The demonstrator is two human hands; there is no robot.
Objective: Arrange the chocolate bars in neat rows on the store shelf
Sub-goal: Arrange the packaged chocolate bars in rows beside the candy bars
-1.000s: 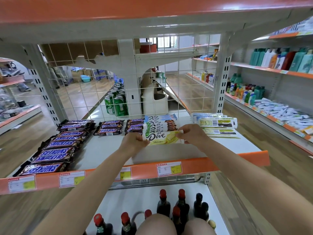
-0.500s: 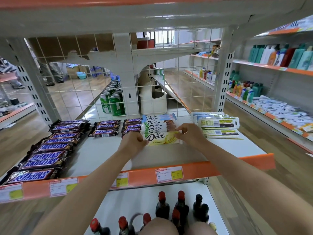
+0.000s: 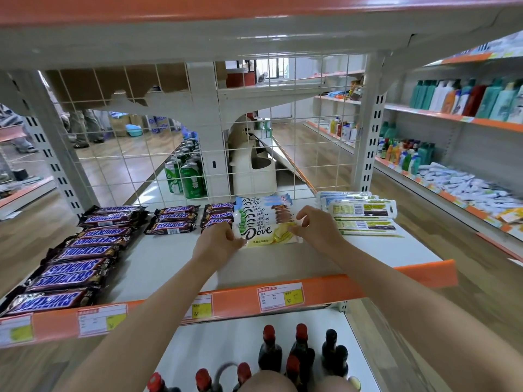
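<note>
A yellow-and-white Dove bar (image 3: 267, 234) lies crosswise at the front of a row of Dove bars (image 3: 264, 212) on the white shelf (image 3: 169, 258). My left hand (image 3: 218, 243) pinches its left end and my right hand (image 3: 317, 229) pinches its right end. Left of them lie short rows of Snickers bars (image 3: 172, 220) and a long column of Snickers bars (image 3: 76, 258) running to the shelf's front edge. A pile of face-down white and yellow bars (image 3: 360, 215) sits to the right.
A wire grid (image 3: 127, 154) closes the shelf's back, with green cans (image 3: 186, 176) behind it. The orange price rail (image 3: 226, 302) marks the front edge. Dark red-capped bottles (image 3: 283, 355) stand on the lower shelf. An upper shelf hangs close overhead.
The Dove bar held by both hands has shifted slightly back, closer to the row behind it. My view has swung a little, so the Snickers column sits further left.
</note>
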